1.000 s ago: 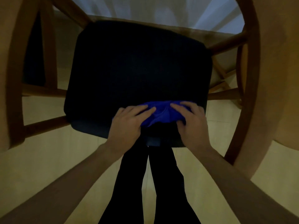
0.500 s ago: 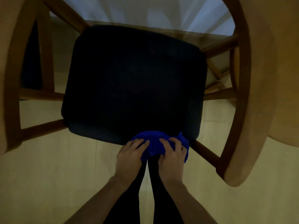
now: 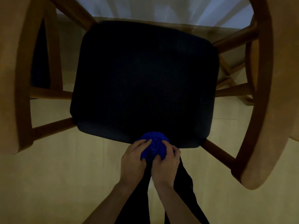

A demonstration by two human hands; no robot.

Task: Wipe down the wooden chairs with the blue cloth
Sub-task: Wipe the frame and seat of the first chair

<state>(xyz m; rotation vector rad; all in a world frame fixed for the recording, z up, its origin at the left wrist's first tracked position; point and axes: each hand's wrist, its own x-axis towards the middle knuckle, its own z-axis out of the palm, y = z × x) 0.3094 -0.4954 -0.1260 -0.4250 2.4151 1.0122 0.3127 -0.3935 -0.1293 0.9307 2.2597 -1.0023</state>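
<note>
— So where is the blue cloth (image 3: pixel 153 147) at this point?

— Bunched into a ball at the near edge of the dark seat (image 3: pixel 145 81), part over the seat edge and part hanging past it toward the person's legs.

— And the hands?

— Both are clamped on it, close together. The left hand (image 3: pixel 132 159) curls its fingers round the left side of the wad, the right hand (image 3: pixel 166 162) grips the right side, and the 2 hands nearly touch below the cloth.

— How do you reckon it handles?

— Soft and light, I'd judge. It crumples easily, so it takes whatever shape the fingers give it. Nothing fragile about it, and it shouldn't slip from a full grip. Balled up like this, though, little of its face meets the wood.

— Where would you take hold, then?

— Across the back of the wad with a flat palm, or spread it and pinch 2 corners, so more fabric lies against a rail.

— What wood is within reach?

— The chair frame (image 3: pixel 51 126): rungs run out from under the seat on both sides, and curved pale wooden pieces (image 3: pixel 265 110) rise at left and right. Light is dim, so I cannot tell whether any of it looks wiped.
</note>
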